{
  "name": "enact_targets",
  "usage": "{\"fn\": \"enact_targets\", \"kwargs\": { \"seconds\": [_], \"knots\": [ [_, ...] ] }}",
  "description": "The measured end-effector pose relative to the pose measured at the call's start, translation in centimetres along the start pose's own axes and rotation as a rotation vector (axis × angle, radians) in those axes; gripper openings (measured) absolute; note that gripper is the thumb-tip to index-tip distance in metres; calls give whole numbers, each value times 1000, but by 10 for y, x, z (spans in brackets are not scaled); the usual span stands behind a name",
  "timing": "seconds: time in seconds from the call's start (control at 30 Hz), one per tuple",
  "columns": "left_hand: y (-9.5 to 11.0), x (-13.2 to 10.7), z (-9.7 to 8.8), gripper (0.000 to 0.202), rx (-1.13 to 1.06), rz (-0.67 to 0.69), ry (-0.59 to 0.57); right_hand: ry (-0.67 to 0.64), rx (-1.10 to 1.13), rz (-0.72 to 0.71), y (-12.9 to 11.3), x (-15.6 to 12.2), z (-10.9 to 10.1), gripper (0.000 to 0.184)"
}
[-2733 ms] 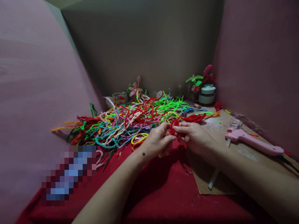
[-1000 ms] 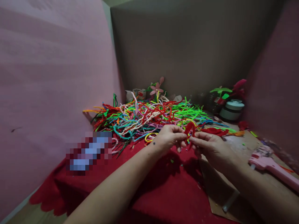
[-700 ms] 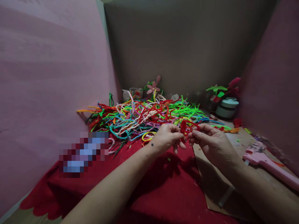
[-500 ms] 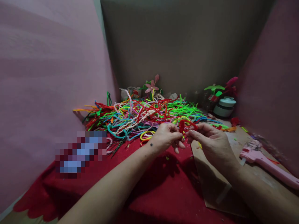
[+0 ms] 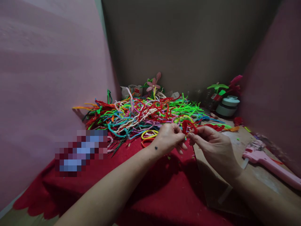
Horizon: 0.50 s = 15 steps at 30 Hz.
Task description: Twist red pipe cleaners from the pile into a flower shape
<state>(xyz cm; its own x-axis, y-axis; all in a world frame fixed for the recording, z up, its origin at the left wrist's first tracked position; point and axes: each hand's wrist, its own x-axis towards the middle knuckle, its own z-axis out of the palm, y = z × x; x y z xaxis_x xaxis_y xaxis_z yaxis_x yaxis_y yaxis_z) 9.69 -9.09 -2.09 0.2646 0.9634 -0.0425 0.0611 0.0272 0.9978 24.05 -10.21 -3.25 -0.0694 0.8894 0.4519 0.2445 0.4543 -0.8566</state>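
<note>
Over the red tablecloth [image 5: 152,201], the left hand [image 5: 169,138] and right hand [image 5: 215,146] pinch a looped red pipe cleaner [image 5: 185,126] between fingertips. A pink glue gun [image 5: 265,161] lies on cardboard [image 5: 256,173]; beyond spreads a tangled pipe-cleaner pile [image 5: 150,113], then a lidded jar [image 5: 227,107] and pink flower [image 5: 153,85].

Left forearm [image 5: 113,182] and right forearm [image 5: 265,194] are bare to the edge of view, left hand [image 5: 171,138] and right hand [image 5: 215,146] likewise uncovered, with one small, round, dark spot [image 5: 156,148] noted on the left wrist [image 5: 153,155].
</note>
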Motion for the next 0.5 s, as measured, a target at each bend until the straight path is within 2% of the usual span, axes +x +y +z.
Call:
{"fn": "enact_targets", "kwargs": {
  "seconds": [0.17,0.4,0.5],
  "knots": [
    [-4,-1,3,11,77,14,63,-10,-17,32,2,0,1,19],
    [-13,-2,8,10,255,161,125,2,158,176,7,3,0,20],
    [-15,-4,10,9,264,153,102,-41,252,267,12,3,1,21]
  ]
}}
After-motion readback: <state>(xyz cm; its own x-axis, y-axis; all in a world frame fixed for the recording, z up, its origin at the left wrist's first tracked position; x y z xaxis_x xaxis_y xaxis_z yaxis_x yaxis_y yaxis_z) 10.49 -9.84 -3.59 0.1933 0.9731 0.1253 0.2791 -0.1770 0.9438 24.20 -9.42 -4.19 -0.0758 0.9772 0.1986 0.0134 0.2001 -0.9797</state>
